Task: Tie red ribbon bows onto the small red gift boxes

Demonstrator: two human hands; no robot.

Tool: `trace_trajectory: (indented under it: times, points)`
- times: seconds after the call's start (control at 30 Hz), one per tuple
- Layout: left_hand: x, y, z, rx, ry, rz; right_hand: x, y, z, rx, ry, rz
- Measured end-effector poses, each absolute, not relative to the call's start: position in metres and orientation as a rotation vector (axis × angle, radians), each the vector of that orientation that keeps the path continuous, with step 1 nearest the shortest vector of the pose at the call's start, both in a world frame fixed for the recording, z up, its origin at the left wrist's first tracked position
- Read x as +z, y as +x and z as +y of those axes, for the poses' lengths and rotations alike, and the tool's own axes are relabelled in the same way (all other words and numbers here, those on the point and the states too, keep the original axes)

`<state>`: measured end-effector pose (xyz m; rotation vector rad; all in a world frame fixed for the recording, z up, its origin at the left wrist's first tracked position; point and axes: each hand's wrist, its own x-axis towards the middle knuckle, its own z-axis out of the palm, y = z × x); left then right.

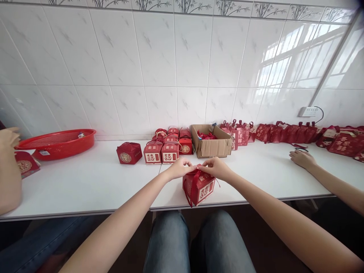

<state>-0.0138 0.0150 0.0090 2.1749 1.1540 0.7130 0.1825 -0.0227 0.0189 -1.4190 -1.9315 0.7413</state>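
A red gift box [203,188] with gold and cream lettering stands upright near the table's front edge, turned at an angle. A red ribbon [194,186] runs over its top and hangs down the near side. Both hands meet at the top of the box. The fingers of my left hand [182,168] are pinched on the ribbon at the top left. From the right, my right hand [215,167] pinches the ribbon close to the same spot. The knot or loop between the fingertips is mostly hidden.
Behind stand several finished-looking red boxes [170,152] and a cardboard carton [214,148] with red contents. A red plastic basket [61,147] lies left. Red bags [273,132] line the wall at right. Other people's arms rest at the left [10,174] and right [321,170].
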Motion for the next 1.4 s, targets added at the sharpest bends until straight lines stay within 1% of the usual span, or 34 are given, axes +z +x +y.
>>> trace_trajectory:
  times: [0.13, 0.43, 0.67, 0.83, 1.03, 1.13, 1.3, 1.4]
  points:
    - [0.009, -0.013, 0.015, 0.681, 2.202, 1.18, 0.014, 0.181, -0.019, 0.689, -1.403, -1.964]
    - [0.012, -0.008, 0.011, 0.754, 2.278, 1.236, 0.016, 0.18, -0.025, 0.775, -1.471, -1.98]
    - [0.006, -0.005, 0.01, 0.815, 2.175, 1.26, 0.011, 0.179, -0.028, 0.764, -1.46, -1.924]
    - [0.0, -0.006, 0.005, 0.841, 2.129, 1.246, 0.01, 0.182, -0.03, 0.837, -1.437, -1.872]
    - [-0.005, -0.007, 0.009, 0.914, 2.207, 1.285, 0.011, 0.183, -0.032, 0.78, -1.393, -1.941]
    - [-0.006, -0.008, 0.01, 0.947, 2.347, 1.355, 0.009, 0.183, -0.032, 0.72, -1.368, -1.986]
    - [-0.006, -0.011, 0.009, 0.859, 2.463, 1.397, 0.003, 0.185, -0.032, 0.742, -1.4, -1.979]
    - [-0.007, -0.011, 0.008, 0.894, 2.437, 1.39, 0.004, 0.185, -0.034, 0.781, -1.386, -1.946]
